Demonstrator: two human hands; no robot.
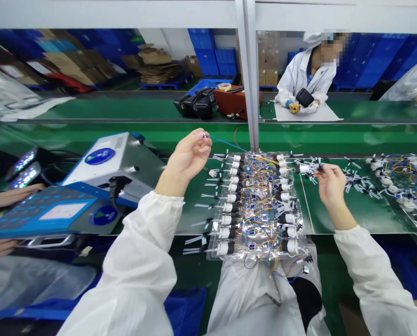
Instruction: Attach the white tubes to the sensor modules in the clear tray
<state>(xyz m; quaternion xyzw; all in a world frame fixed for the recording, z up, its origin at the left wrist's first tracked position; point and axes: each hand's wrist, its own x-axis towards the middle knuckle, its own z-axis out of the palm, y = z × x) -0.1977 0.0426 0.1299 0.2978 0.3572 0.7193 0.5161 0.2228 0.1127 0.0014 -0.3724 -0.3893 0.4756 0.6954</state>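
My left hand (189,156) is raised above the green mat, fingers pinched on the end of a thin blue wire (225,141) that runs right toward a clear tray (257,205). The tray holds two rows of small white cylindrical parts with black tips and tangled coloured wires. My right hand (329,182) is to the right of the tray, fingers closed on a small black-tipped part (318,168) taken from a loose cluster of such parts (308,168).
A blue and grey tester box (107,163) with a blue keypad panel (54,212) stands at left. A metal post (250,93) rises behind the tray. More wired parts (400,182) lie at right. A person in white (308,74) sits across the conveyor.
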